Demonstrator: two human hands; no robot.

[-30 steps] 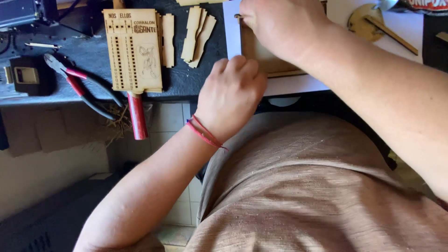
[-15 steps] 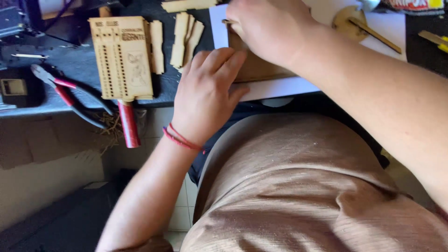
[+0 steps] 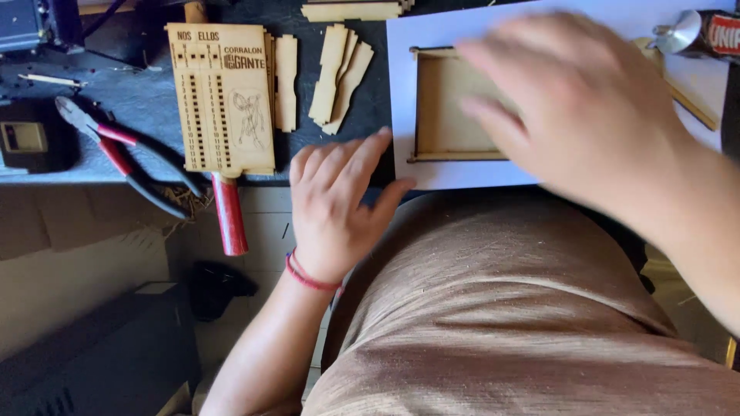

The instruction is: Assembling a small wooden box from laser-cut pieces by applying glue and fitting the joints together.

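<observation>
A shallow wooden tray frame (image 3: 445, 106) lies on a white paper sheet (image 3: 462, 171) on the dark table. My right hand (image 3: 586, 108), blurred by motion, hovers over the frame's right part with fingers spread and nothing in it. My left hand (image 3: 339, 202) rests flat at the table's front edge, fingers apart, just left of the paper and touching its corner. A red cord bracelet (image 3: 308, 276) circles that wrist. Thin cut wooden strips (image 3: 338, 75) lie just beyond the left hand.
An engraved wooden panel with rows of small holes (image 3: 222, 96) lies at the left, a red handle (image 3: 230, 214) sticking out below it. Red-handled pliers (image 3: 123, 154) and a small dark device (image 3: 31, 139) sit further left. A glue tube (image 3: 697, 35) lies at the top right.
My left hand has slid off the frame to the table edge and opened flat. My right hand has lifted off the frame's top and moved right, uncovering it.
</observation>
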